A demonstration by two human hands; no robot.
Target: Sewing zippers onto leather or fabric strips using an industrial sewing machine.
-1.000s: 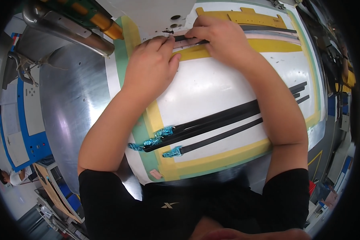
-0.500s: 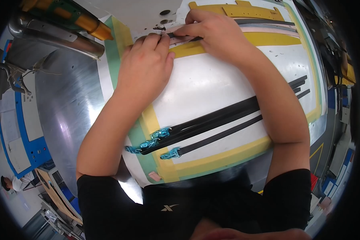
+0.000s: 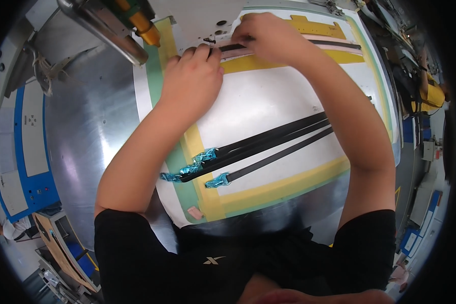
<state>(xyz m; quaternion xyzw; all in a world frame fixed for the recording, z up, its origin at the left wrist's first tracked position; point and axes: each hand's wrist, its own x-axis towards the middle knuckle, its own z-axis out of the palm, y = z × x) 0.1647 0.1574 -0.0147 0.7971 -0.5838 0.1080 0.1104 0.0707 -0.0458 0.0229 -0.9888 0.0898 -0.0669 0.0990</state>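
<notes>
My left hand [image 3: 192, 81], fingers curled and together, presses at the near end of a black strip [image 3: 228, 47] lying along a pink band [image 3: 320, 38]. My right hand [image 3: 271, 40] is farther right over that band, slightly blurred, its fingers bent around something hidden. A yellow template [image 3: 311, 25] lies behind, and a yellow band [image 3: 339, 55] in front. Nearer me, several long black straps [image 3: 268, 142] with crinkled teal wrapped ends [image 3: 197, 162] lie on the white board [image 3: 248, 93].
A steel cylinder and gold fitting [image 3: 146, 31] overhang the back left. The board's taped edge [image 3: 268, 185] borders a metal table [image 3: 86, 131]. A blue-framed panel [image 3: 28, 131] stands at left. A person in a white top [image 3: 15, 228] is at lower left, another in yellow [image 3: 428, 93] at right.
My right hand has curled and shifted slightly left and up, uncovering more of the band to its right. My left hand stays near the strip's end. The view has shifted slightly.
</notes>
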